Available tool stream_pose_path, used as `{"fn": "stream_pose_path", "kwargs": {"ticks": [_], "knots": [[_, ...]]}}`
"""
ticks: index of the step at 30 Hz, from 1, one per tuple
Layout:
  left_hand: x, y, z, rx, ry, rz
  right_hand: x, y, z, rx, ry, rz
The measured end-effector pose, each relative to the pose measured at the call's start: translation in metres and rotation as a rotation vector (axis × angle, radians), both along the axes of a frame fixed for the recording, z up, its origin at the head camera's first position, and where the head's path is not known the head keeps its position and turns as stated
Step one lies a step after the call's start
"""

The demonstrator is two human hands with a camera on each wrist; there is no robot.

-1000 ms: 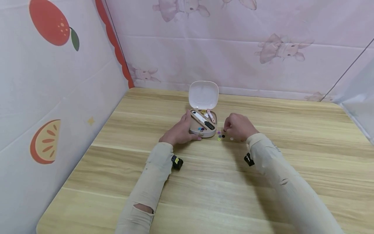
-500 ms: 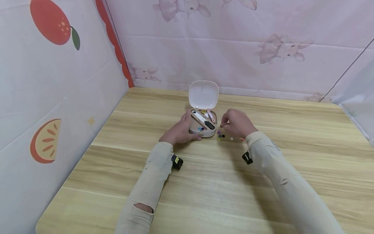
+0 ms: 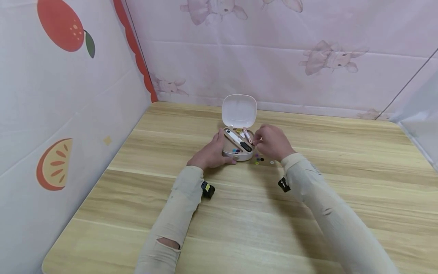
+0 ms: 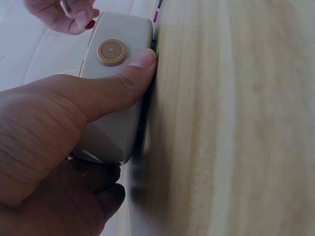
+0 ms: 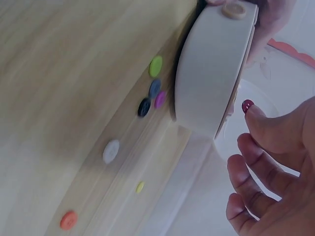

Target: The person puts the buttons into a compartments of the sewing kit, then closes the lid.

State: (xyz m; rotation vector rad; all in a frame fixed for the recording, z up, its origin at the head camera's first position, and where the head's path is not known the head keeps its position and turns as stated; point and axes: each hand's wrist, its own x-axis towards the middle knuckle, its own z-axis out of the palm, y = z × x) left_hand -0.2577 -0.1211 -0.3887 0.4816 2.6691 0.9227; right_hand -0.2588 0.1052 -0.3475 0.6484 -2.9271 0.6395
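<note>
On the surface in the head view, the left hand grips the open box, the right hand at its right edge. Left wrist view: the grip lies beside the round knob. Right wrist view: the right hand pinches a red button; best to lower it well inside before letting go.

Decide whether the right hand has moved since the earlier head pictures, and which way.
Yes: against the open box, the right hand has moved left and slightly up the head picture, closer to it.
</note>
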Motion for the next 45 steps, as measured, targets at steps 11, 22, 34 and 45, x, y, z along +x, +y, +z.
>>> {"fn": "stream_pose_path", "kwargs": {"ticks": [11, 22, 34, 45], "knots": [[0.001, 0.000, 0.002, -0.016, 0.007, -0.009, -0.002, -0.022, -0.003, -0.003, 0.053, 0.051], [0.000, 0.000, 0.000, -0.007, 0.019, -0.011, -0.001, -0.043, -0.005, -0.007, 0.078, 0.070], [0.001, -0.001, 0.001, -0.007, 0.030, -0.005, -0.001, -0.057, -0.009, -0.002, 0.100, 0.105], [0.002, -0.001, 0.002, 0.018, 0.015, 0.001, -0.003, -0.061, -0.013, 0.026, 0.083, 0.112]]}}
